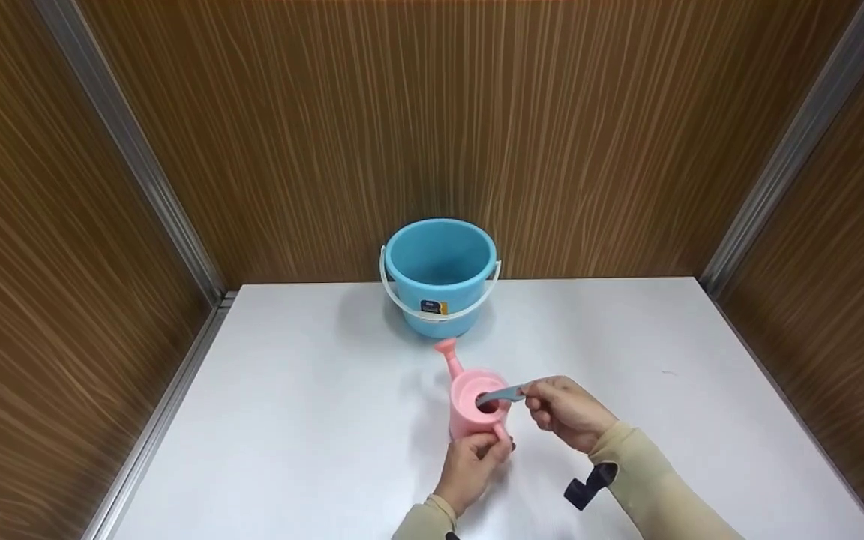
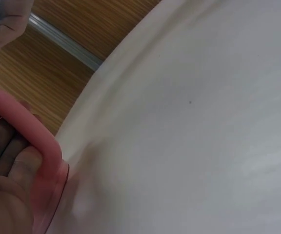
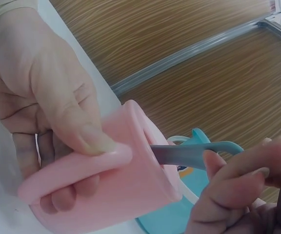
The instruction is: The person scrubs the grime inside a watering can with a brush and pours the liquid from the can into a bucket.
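Observation:
A pink watering can (image 1: 465, 388) stands on the white table, its spout pointing away toward the bucket. With fingers through its handle and thumb pressed on top, my left hand (image 1: 466, 471) grips the can; the right wrist view shows this hold on the handle (image 3: 82, 168) closely. To the right of the can, my right hand (image 1: 570, 414) pinches the end of a slim grey-blue tool (image 1: 505, 394). The tool's other end passes into the can's round top opening and is hidden there, so its kind cannot be told.
A light-blue bucket (image 1: 441, 300) with a white handle stands behind the can, near the back wall. Wood-patterned panels (image 1: 627, 135) with metal edge strips enclose the white table (image 1: 289, 420) on the left, back and right. A black strap (image 1: 589, 484) hangs at the right sleeve.

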Demonstrator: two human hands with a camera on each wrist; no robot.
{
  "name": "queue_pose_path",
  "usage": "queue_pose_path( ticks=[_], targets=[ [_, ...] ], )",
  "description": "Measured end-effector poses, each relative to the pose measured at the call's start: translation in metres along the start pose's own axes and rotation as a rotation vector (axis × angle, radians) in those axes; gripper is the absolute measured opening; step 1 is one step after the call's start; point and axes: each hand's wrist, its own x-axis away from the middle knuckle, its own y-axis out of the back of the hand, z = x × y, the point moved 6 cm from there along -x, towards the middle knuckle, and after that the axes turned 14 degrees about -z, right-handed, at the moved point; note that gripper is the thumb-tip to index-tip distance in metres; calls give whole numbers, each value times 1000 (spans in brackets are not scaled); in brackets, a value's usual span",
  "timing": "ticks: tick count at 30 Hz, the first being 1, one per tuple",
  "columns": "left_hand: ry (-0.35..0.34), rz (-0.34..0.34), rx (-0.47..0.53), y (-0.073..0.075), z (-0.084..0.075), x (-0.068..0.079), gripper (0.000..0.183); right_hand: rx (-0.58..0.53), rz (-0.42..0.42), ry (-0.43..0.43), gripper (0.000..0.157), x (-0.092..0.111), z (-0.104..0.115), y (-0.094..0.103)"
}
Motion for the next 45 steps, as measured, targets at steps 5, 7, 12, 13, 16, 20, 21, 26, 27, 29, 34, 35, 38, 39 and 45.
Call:
queue_pose_path(
  ticks=[5,7,12,13,16,20,21,26,27,29,34,35,38,39,45],
  targets=[
    [6,-12,5,1,-1,-1,19,-16,-11,-13,14,-5,-3,-5],
    [1,-21,0,2,-1,-1,17,-16,-22,-22,14,-7,-5,-7],
    [-21,-35,-30,4,-2,-3,17,8,-62,-42,16,-12,-9,-15],
    [-21,-32,-32,4,-2,-3,18,18,-68,-42,17,-12,-10,-16],
    [-37,-30,-35,3,-3,-3,18,50,-82,-43,17,-13,-12,-20],
    [-82,-37,-42,2,-6,-3,17,76,-98,-45,17,-15,-14,-23],
    [-89,-38,-40,2,-6,-3,17,78,-103,-45,17,-15,-15,-23],
    [-63,-31,-34,1,-3,-4,18,82,-106,-33,19,-15,-16,-22],
    [-44,-29,-30,1,-2,-4,18,78,-107,-30,19,-15,-16,-22],
    [-24,-26,-30,2,-1,-4,17,74,-103,-18,19,-14,-18,-22],
    [-39,-37,-8,4,-2,-4,17,63,-110,21,18,-12,-16,-21],
    [-47,-43,-6,4,-3,-4,17,61,-109,30,18,-12,-15,-20],
    [-72,-55,-3,5,-4,-5,15,53,-113,58,19,-9,-12,-18],
    [-78,-57,-3,5,-5,-5,15,57,-115,71,19,-8,-11,-17],
    [-137,-54,-21,4,-5,-2,18,160,-171,153,23,0,-5,-9]
  ],
)
